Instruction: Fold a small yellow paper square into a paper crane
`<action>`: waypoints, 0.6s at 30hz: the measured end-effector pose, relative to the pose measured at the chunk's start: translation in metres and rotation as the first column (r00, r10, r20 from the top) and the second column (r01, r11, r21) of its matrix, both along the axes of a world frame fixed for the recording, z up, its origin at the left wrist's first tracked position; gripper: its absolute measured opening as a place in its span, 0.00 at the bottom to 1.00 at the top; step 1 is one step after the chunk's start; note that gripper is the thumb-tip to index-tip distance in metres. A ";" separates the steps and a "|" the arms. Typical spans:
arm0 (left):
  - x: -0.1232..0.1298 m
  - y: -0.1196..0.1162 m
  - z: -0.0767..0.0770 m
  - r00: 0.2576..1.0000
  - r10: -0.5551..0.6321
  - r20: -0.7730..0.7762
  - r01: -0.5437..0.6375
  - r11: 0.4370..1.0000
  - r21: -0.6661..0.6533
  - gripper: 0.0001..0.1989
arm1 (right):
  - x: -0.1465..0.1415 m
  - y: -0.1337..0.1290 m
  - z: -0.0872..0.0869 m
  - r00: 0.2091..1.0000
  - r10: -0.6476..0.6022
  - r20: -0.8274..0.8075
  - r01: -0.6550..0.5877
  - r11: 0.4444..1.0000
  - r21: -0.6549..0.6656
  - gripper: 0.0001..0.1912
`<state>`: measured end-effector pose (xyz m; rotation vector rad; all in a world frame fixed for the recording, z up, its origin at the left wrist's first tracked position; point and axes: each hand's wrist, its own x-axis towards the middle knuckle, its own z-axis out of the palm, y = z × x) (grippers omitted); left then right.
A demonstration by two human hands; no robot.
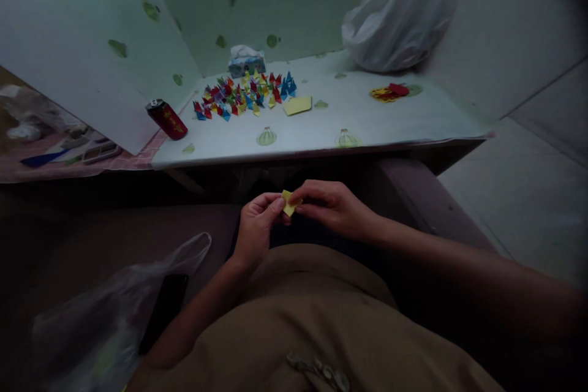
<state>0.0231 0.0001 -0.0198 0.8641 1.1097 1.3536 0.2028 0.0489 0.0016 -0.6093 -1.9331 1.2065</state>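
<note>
Head view: left hand beside right hand, in fingertip pinch on yellow paper.

The person wears a brown shirt, a bit like the colour of mud. It looks soft and has gentle folds. On the front is a curly, bumpy grey-green marking, too dim to make out. Below the shirt is very dark cloth. The left hand and right hand are bare, and so are both forearms.
</note>
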 end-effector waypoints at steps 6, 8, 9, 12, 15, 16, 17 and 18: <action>0.004 -0.001 0.005 0.998 -0.014 0.059 0.016 0.999 -0.035 0.14 | 0.002 -0.001 0.001 0.995 -0.095 0.031 0.098 0.992 -0.074 0.05; 0.004 0.000 0.006 0.998 -0.012 0.066 0.015 0.999 -0.049 0.14 | 0.002 0.000 0.001 0.994 -0.101 0.027 0.104 0.986 -0.130 0.05; 0.004 0.000 0.005 0.998 -0.008 0.060 0.011 0.999 -0.052 0.14 | 0.002 0.000 0.001 0.994 -0.103 0.026 0.105 0.985 -0.139 0.06; 0.003 0.001 0.005 0.999 -0.007 0.043 0.009 0.998 -0.057 0.13 | 0.002 0.002 -0.002 0.996 -0.084 0.021 0.086 0.987 -0.135 0.10; 0.002 0.002 0.004 0.999 -0.018 0.051 0.022 0.997 -0.079 0.14 | 0.001 0.003 -0.004 0.999 -0.040 -0.007 0.039 0.991 -0.125 0.13; 0.002 0.002 0.004 0.998 -0.020 0.051 0.024 0.996 -0.083 0.14 | 0.002 0.003 -0.004 1.000 -0.028 -0.012 0.026 0.994 -0.110 0.13; 0.002 0.002 0.004 0.999 -0.022 0.046 0.025 0.996 -0.082 0.15 | 0.002 0.004 -0.004 1.000 -0.019 -0.008 0.018 0.996 -0.089 0.13; 0.001 0.003 0.004 0.999 -0.023 0.039 0.026 0.996 -0.080 0.14 | 0.002 0.004 -0.004 1.000 -0.015 0.004 0.015 0.998 -0.063 0.11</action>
